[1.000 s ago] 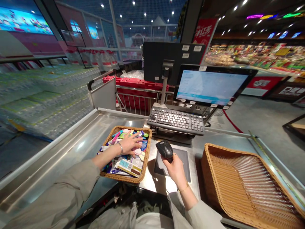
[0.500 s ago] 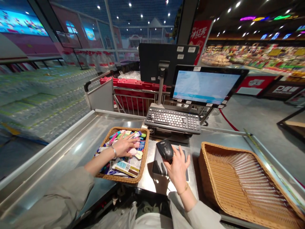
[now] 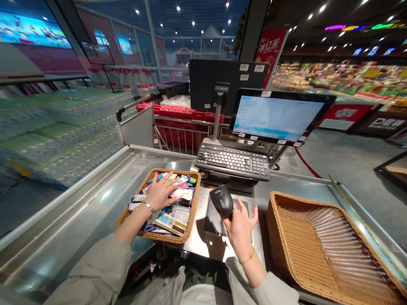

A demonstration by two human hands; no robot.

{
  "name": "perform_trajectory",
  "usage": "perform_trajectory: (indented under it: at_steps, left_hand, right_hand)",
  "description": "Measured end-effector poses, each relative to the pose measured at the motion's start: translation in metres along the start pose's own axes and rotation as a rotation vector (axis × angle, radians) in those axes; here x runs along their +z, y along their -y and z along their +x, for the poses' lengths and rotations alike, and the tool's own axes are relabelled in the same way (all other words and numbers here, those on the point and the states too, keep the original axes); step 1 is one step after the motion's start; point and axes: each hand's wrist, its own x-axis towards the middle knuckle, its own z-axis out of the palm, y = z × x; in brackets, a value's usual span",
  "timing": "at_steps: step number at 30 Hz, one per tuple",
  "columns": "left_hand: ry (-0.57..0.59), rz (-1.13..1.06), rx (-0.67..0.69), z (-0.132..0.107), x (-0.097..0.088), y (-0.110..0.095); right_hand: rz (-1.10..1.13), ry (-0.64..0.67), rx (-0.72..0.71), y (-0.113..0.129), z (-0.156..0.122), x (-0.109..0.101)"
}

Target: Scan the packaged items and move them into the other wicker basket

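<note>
My left hand (image 3: pixel 160 192) is over the items in a wicker basket (image 3: pixel 194 207), its fingers spread and nothing visibly gripped. Packets of several colours fill this basket, among them a white and brown box with a barcode (image 3: pixel 170 223) near its front and a pale oval-topped item (image 3: pixel 178 193) beside my fingertips. My right hand (image 3: pixel 241 226) holds a black barcode scanner (image 3: pixel 221 200), with some fingers lifted away from it. The scanner is above a dark flat pad (image 3: pixel 211 218) on the metal counter.
A second wicker basket (image 3: pixel 313 237) with a bare bottom stands at the right. Behind the scanner are a keyboard (image 3: pixel 233 161) and a lit screen (image 3: pixel 276 116). A raised metal rim (image 3: pixel 73 190) edges the counter's left side. A trolley with red crates (image 3: pixel 181 113) stands beyond.
My left hand has shifted slightly up and left over the items, and its fingers have lifted a little. My right hand still holds the scanner in nearly the same place.
</note>
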Motion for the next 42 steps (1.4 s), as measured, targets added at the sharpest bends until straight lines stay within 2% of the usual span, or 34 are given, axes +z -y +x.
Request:
perform_trajectory:
  at_steps: [6, 11, 15, 20, 28, 34, 42]
  left_hand:
    - [-0.024, 0.018, -0.033, -0.001, 0.003, -0.008]
    - [-0.087, 0.043, -0.034, 0.002, 0.002, -0.012]
    - [-0.176, 0.066, -0.018, 0.007, 0.002, -0.014]
    - [-0.327, 0.106, 0.025, 0.014, 0.001, -0.020]
    - [-0.470, 0.091, 0.041, 0.028, -0.006, -0.049]
    - [-0.524, 0.082, 0.038, 0.039, -0.004, -0.069]
    - [-0.552, 0.088, 0.033, 0.047, 0.005, -0.076]
  right_hand:
    - [0.044, -0.004, -0.016, -0.002, 0.001, 0.002]
    - [0.045, 0.005, 0.002, 0.002, 0.005, -0.005]
    - [0.022, 0.029, 0.008, 0.007, 0.009, -0.015]
    - [-0.025, -0.035, 0.000, 0.012, 0.011, -0.027]
    - [-0.051, -0.053, 0.010, 0.014, 0.012, -0.040]
    - [-0.038, -0.069, 0.028, 0.015, 0.011, -0.048]
    - [-0.007, -0.068, 0.047, 0.014, 0.008, -0.052]
